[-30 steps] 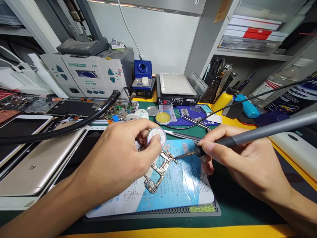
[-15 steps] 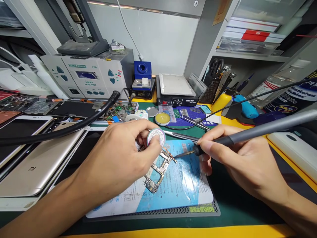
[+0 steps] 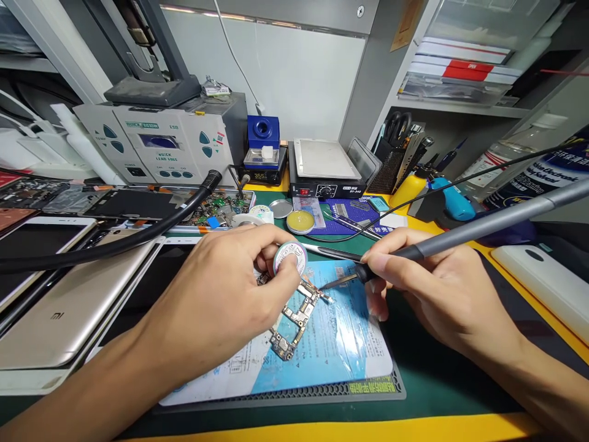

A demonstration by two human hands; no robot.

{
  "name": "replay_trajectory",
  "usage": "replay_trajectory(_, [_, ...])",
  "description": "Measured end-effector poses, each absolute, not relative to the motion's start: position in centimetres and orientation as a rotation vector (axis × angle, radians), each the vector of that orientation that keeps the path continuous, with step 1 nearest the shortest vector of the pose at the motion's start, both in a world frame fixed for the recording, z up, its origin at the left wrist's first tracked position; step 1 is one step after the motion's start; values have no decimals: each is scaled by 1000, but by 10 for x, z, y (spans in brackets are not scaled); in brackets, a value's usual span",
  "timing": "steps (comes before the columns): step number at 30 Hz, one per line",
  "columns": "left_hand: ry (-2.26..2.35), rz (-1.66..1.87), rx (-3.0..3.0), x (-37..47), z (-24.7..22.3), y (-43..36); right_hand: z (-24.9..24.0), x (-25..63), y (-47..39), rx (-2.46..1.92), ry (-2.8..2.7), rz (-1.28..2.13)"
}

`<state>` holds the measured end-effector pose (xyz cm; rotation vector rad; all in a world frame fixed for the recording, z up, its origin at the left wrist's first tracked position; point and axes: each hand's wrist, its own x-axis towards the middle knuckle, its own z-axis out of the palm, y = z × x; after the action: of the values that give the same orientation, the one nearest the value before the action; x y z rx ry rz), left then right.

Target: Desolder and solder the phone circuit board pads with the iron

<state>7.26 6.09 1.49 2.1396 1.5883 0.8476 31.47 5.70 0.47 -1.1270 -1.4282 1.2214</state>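
My left hand (image 3: 230, 276) is closed around a small round spool of desoldering braid (image 3: 298, 253), thumb on its labelled face. A short copper strip (image 3: 324, 296) reaches from below the spool to the edge of a phone circuit board (image 3: 301, 307). My right hand (image 3: 427, 282) holds a soldering iron (image 3: 442, 239) like a pen, its tip touching or very close to the strip. The board lies on a blue and white printed sheet (image 3: 350, 362); its upper left part is hidden by my left hand.
A hot air station (image 3: 161, 147) with a black hose (image 3: 184, 215) stands back left. Behind the hands are an open flux tin (image 3: 300, 221), tweezers (image 3: 354, 224) and a heating plate (image 3: 326, 166). Phones (image 3: 69, 301) lie at left; the iron's cable (image 3: 460, 184) crosses at right.
The soldering iron and my right hand have shifted slightly left. The end of the braid now looks brighter and silvery. My left hand keeps its hold on the spool.
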Motion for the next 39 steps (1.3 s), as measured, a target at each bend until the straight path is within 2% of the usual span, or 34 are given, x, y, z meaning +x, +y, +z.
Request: replay_trajectory(39, [1592,887,2103,72,12,58,10,313,49,-1223,-1457,1107])
